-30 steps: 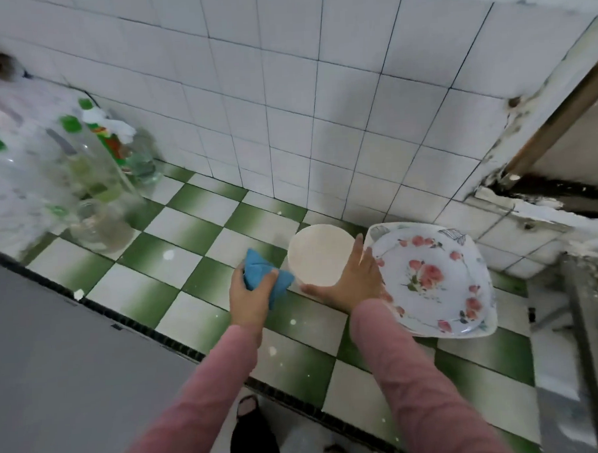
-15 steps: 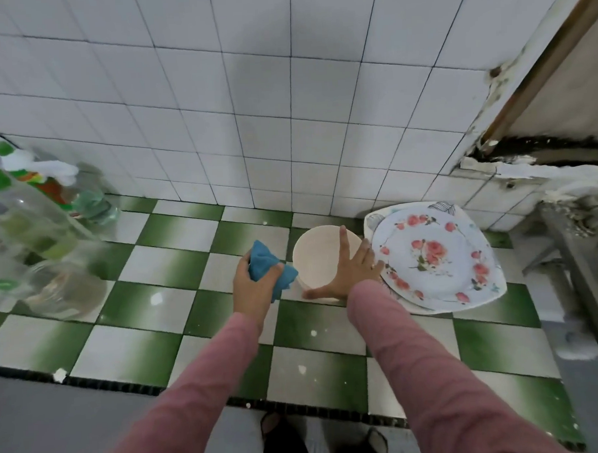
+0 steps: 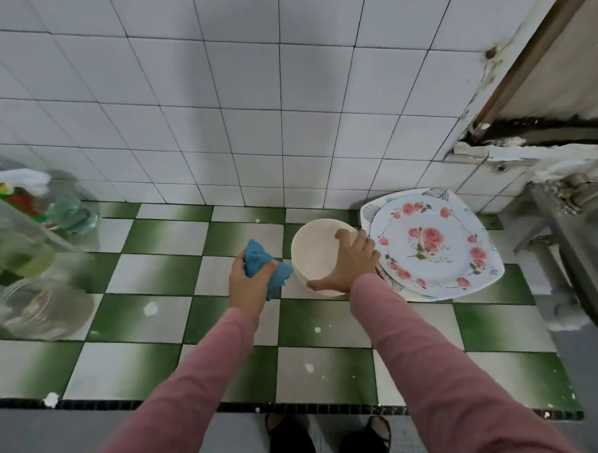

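Just left of the floral plate (image 3: 435, 244) on the tiled surface (image 3: 162, 266), my right hand (image 3: 347, 263) curls its fingers (image 3: 343, 235) over the rim of the white bowl (image 3: 316, 253) to steady it, while my left hand (image 3: 247, 286), further left, clutches a bunched blue cloth (image 3: 258, 262), ready for wiping.

I find free counter (image 3: 162, 276) near and left of centre. Bottles (image 3: 23, 231) and a jar (image 3: 46, 306) crowd the left edge; plates (image 3: 435, 244) fill the right, just beside the bowl (image 3: 312, 253); the tiled wall (image 3: 252, 125) closes the far side.
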Action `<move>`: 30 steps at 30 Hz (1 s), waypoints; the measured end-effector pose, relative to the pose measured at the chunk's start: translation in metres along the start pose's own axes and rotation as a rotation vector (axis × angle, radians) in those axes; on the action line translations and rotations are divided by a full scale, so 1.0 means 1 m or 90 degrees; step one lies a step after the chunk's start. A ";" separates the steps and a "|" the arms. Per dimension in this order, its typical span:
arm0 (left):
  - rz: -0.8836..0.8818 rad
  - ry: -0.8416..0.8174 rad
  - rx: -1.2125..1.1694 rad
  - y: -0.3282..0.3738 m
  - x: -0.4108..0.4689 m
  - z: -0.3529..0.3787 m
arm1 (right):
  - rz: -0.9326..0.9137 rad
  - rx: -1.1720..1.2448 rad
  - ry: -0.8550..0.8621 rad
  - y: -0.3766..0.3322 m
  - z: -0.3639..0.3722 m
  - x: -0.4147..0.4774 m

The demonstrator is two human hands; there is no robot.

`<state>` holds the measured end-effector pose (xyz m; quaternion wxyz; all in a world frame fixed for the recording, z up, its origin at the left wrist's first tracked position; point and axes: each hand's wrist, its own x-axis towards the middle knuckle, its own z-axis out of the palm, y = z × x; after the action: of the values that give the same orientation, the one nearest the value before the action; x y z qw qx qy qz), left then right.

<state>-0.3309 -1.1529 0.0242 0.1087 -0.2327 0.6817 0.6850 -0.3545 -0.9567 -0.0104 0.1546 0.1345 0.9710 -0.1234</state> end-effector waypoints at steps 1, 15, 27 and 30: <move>-0.004 0.002 0.002 0.000 0.001 0.000 | 0.002 0.001 0.010 0.000 0.001 0.000; -0.014 0.080 0.002 0.007 0.010 0.028 | -0.045 0.110 0.096 0.006 -0.010 -0.005; -0.013 0.089 0.039 0.025 0.010 0.061 | -0.157 0.079 0.188 0.006 -0.049 -0.011; -0.012 0.099 0.029 0.027 0.009 0.065 | -0.156 0.034 0.139 0.008 -0.058 -0.010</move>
<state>-0.3622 -1.0916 0.0413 0.0671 -0.2895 0.7014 0.6479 -0.3583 -0.9348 0.0451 0.0282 0.0320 0.9875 -0.1520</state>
